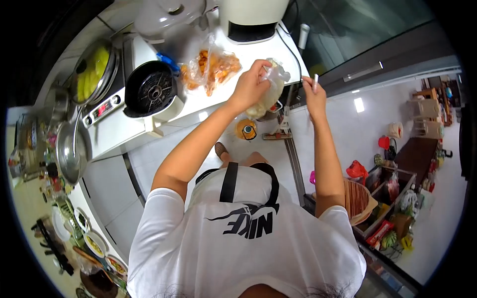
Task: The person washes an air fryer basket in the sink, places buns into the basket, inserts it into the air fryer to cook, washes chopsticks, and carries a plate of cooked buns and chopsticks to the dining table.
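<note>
My left hand is closed on the top of a clear plastic bag with pale food in it. The bag hangs at the white counter's front edge, above the floor. Off to the right, my right hand is raised beside the dark glass door, its fingers closed round a short white stick-like thing whose kind I cannot make out. On the counter, left of my left hand, lies another clear bag of orange-brown food pieces. Next to it stands a black air fryer basket with its handle toward me.
A white air fryer body stands at the back of the counter. A pan with green food is on the cooktop at left, near a metal wok. Shelves with groceries stand at right. A round orange object is on the floor.
</note>
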`<act>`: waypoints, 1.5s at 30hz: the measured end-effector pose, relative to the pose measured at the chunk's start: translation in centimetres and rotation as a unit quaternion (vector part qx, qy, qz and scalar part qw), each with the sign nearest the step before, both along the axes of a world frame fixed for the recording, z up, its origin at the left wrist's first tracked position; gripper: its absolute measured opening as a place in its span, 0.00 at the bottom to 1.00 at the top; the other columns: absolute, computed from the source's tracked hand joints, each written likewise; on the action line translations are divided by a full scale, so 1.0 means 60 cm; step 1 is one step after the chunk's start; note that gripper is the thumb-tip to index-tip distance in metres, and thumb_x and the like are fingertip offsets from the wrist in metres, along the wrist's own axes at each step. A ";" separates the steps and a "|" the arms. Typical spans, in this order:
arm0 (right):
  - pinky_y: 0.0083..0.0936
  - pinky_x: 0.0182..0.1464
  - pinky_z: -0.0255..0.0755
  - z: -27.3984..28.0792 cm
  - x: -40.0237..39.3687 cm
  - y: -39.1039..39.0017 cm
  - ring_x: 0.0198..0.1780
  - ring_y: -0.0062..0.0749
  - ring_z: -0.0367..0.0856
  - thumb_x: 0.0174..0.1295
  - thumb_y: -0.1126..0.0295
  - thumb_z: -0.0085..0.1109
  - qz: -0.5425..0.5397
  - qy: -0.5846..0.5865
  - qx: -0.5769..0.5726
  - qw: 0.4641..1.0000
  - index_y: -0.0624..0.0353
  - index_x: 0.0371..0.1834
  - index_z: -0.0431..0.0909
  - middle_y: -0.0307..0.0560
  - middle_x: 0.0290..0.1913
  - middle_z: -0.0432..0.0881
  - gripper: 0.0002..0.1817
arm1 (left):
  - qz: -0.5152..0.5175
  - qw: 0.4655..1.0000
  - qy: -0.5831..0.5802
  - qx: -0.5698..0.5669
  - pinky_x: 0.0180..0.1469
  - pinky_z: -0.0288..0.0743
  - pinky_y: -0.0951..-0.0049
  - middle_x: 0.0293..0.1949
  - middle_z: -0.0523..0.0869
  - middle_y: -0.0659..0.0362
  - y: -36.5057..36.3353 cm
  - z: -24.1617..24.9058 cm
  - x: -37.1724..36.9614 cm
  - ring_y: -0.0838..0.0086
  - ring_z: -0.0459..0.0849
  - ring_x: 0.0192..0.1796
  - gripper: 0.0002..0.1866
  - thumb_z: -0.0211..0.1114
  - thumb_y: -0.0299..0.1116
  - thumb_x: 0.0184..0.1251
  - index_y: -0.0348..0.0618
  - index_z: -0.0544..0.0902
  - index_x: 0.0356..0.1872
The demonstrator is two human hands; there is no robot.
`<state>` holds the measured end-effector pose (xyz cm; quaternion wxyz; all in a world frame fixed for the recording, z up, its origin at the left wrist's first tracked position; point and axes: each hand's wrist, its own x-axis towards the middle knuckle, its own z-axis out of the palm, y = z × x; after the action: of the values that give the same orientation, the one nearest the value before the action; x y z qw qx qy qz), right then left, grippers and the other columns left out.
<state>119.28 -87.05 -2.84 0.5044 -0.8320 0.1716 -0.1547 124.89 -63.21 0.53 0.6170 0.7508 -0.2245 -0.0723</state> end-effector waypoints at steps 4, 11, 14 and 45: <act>0.23 0.49 0.71 0.073 0.050 0.051 0.43 0.27 0.81 0.67 0.66 0.54 0.077 0.036 0.030 0.996 0.58 0.51 0.82 0.48 0.43 0.85 0.14 | -0.040 0.999 -0.019 0.025 0.36 0.69 0.76 0.29 0.73 0.62 -0.029 -0.054 0.063 0.77 0.73 0.31 0.26 0.60 0.22 0.57 0.43 0.68 0.60; 0.31 0.45 0.73 -0.022 0.147 0.060 0.40 0.37 0.82 0.62 0.65 0.59 0.273 0.055 -0.071 0.958 0.57 0.50 0.82 0.51 0.40 0.85 0.15 | 0.019 0.996 -0.007 0.086 0.44 0.75 0.58 0.37 0.82 0.45 -0.030 -0.143 0.108 0.51 0.82 0.41 0.31 0.59 0.24 0.55 0.47 0.66 0.64; 0.33 0.43 0.73 -0.035 0.165 0.069 0.38 0.44 0.82 0.61 0.66 0.60 0.293 0.051 -0.070 0.952 0.58 0.46 0.80 0.52 0.37 0.84 0.12 | 0.018 0.994 -0.048 0.101 0.39 0.73 0.67 0.32 0.77 0.53 -0.029 -0.123 0.096 0.64 0.79 0.33 0.33 0.59 0.21 0.57 0.47 0.65 0.66; 0.21 0.32 0.66 -0.034 0.229 0.024 0.28 0.19 0.70 0.63 0.70 0.54 0.249 0.046 0.142 0.957 0.59 0.36 0.74 0.37 0.27 0.74 0.04 | 0.166 0.981 0.090 0.040 0.34 0.71 0.77 0.25 0.80 0.62 -0.084 -0.137 0.170 0.79 0.77 0.28 0.07 0.59 0.30 0.67 0.37 0.80 0.35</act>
<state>133.04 -85.62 -4.91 0.6314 -0.7744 0.0019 0.0407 135.11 -68.27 -7.72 0.6075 0.7922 -0.0369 -0.0450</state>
